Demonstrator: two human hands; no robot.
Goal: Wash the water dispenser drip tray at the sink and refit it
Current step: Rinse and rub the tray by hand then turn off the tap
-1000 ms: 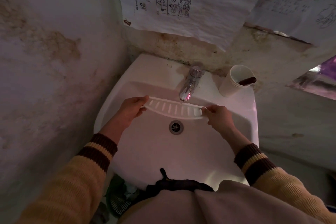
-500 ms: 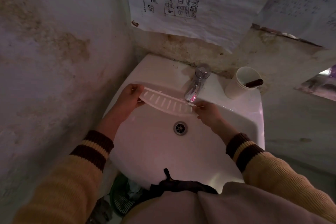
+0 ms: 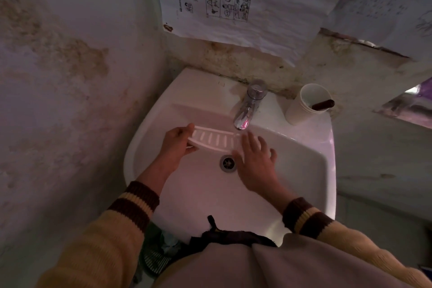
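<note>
Listing from left to right, over a white sink [image 3: 311,170] set into a corner of stained wall.

Item: left hand [image 3: 174,145], at the basin's left. Fingers curled and pinched on the left end of the drip tray [image 3: 214,139], thumb on top, carrying the whole piece alone. Judged purpose: one end gripped so the slotted face stays exposed and level above the bowl.

Item: drip tray, white, long and narrow, with a row of short slots. Held in the air over the basin, just in front of and below the faucet's spout, above and slightly behind the drain [image 3: 228,163]. Judged purpose of placement: any water run over it falls straight into the bowl.

Item: faucet [image 3: 250,105], chrome, at the back rim. No stream can be made out (dim light; cannot say whether water runs).

Item: right hand [image 3: 256,161], fingers spread and flat, palm down, holding nothing. Fingertips lie over the tray's right end; whether they press on it or hover just above cannot be told. Judged purpose: freed for rubbing the tray surface, or for reaching the tap.

Item: paper cup [image 3: 306,105], white, upright on the sink's back ledge right of the faucet, a dark handle resting in it.

Stage, as judged: washing step; refitting not yet begun.
</note>
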